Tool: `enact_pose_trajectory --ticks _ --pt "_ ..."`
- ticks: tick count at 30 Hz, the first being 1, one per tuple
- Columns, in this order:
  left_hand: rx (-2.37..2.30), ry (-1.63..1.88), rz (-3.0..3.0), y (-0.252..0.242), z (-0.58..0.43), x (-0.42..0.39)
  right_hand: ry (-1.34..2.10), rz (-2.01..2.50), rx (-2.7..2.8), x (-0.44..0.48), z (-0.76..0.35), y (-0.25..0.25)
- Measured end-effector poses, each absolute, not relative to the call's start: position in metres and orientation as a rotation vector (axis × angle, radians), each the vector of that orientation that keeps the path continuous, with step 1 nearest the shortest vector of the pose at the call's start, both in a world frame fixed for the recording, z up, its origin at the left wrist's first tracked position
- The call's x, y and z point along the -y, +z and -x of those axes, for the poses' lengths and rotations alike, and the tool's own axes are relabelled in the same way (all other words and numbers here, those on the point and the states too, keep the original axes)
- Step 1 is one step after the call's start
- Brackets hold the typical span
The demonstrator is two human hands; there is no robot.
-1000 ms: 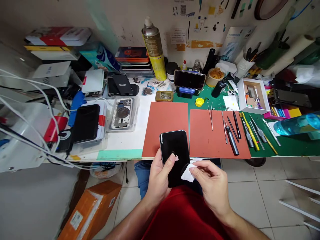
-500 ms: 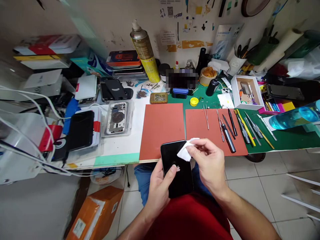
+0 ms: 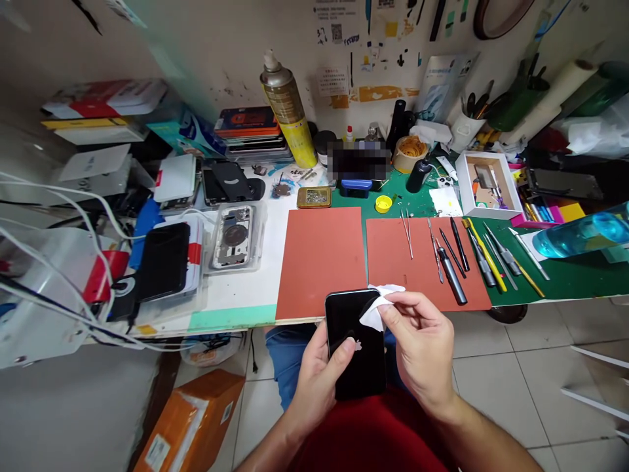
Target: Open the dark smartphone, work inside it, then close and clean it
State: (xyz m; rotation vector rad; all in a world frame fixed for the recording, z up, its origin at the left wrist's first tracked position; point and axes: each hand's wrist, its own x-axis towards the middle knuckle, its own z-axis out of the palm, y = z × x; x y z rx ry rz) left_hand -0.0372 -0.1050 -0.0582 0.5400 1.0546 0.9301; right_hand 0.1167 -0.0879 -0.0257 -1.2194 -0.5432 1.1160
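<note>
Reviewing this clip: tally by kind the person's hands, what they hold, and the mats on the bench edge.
Hands: 2 (left hand, right hand)
Black iPhone: 1
White tissue: 1
Orange-red mats: 2
Total: 6

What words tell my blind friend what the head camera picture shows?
A person's left hand holds a black phone with an Apple logo on its back, while the right hand pinches a white cloth against the phone's top corner. Behind them is a crowded repair bench with two orange-red mats, and small tweezers lie on the right mat.
</note>
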Motion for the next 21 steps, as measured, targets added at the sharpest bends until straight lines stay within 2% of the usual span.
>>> enact_pose_trajectory --ticks 14,21 --pt "-0.815 0.636 -0.601 -0.051 0.052 0.106 1.281 1.263 1.012 0.073 -0.162 -0.011" --pt "-0.902 0.653 -0.813 -0.055 0.049 0.106 1.292 1.262 1.228 0.065 -0.152 -0.004"
